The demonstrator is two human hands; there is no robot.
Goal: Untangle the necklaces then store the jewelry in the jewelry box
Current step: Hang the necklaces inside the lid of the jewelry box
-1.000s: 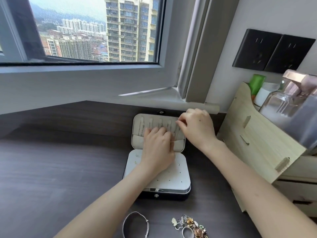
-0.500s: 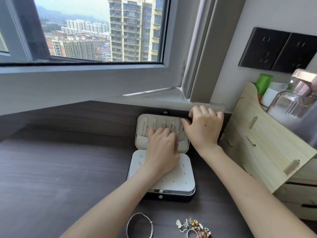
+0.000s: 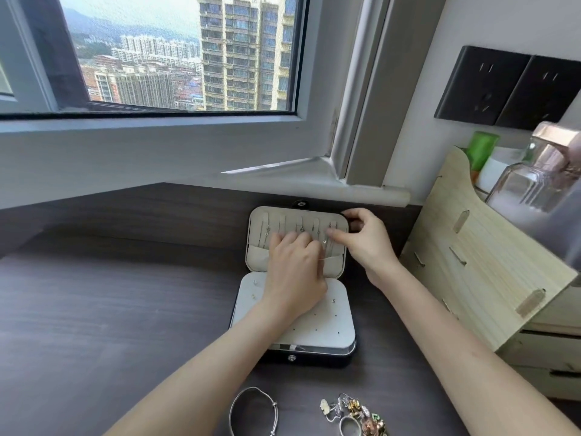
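Note:
The black jewelry box (image 3: 330, 325) lies open on the dark desk, its beige lid (image 3: 259, 256) propped against the back wall with several thin necklaces hanging from its hooks. My left hand (image 3: 292, 272) lies on the lid's lower pocket with its fingers curled down. A fine necklace chain (image 3: 322, 259) comes out at its thumb side. My right hand (image 3: 367, 243) grips the lid's upper right corner, the thumb on the lid's face beside a small pendant. A silver bracelet (image 3: 251, 410) and a tangled heap of jewelry (image 3: 352, 413) lie near the front edge.
A pale wooden organizer (image 3: 487, 278) with drawers stands close on the right, carrying a glass bottle (image 3: 534, 177) and a green bottle (image 3: 481, 149). Black wall sockets (image 3: 509, 89) sit above it. The window sill runs behind the box.
My right hand has shifted from the lid's hooks to its upper right corner and settled there with the thumb on the lid face. My left hand has stayed on the lid pocket.

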